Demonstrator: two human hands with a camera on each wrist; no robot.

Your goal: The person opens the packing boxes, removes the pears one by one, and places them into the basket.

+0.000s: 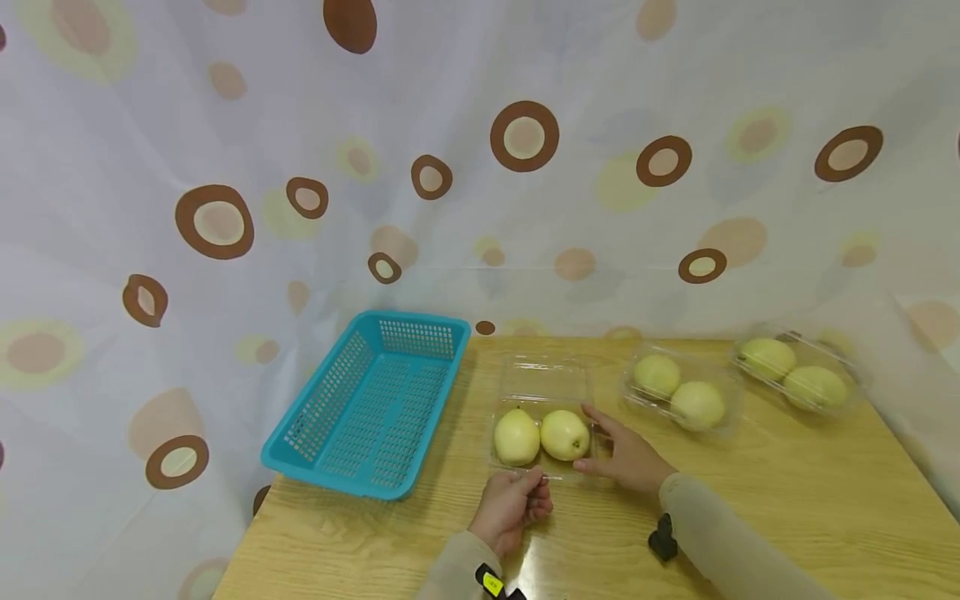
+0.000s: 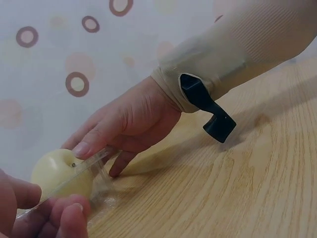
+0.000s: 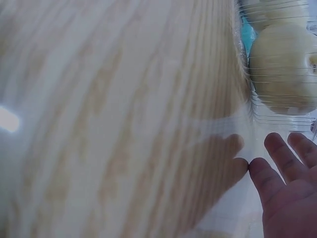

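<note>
A clear plastic clamshell box [image 1: 545,379] stands with its lid folded back, away from me. Side by side in its near half sit two pale yellow-green fruits, a left one [image 1: 517,437] and a right one [image 1: 565,435], round like pears or apples. My left hand [image 1: 510,507] pinches the box's near rim between thumb and curled fingers. At the right side of the box, my right hand [image 1: 628,454] spreads its fingers around the near corner; in the left wrist view its thumb [image 2: 85,148] touches the rim. The right wrist view shows straight fingers [image 3: 282,157] near the box.
A blue perforated plastic basket [image 1: 438,417] stands on the left of the wooden table [image 1: 600,533]. To the right are two closed clear boxes, a nearer one [image 1: 729,400] and a farther one [image 1: 843,367], each with two similar fruits. A patterned curtain [image 1: 465,208] hangs behind.
</note>
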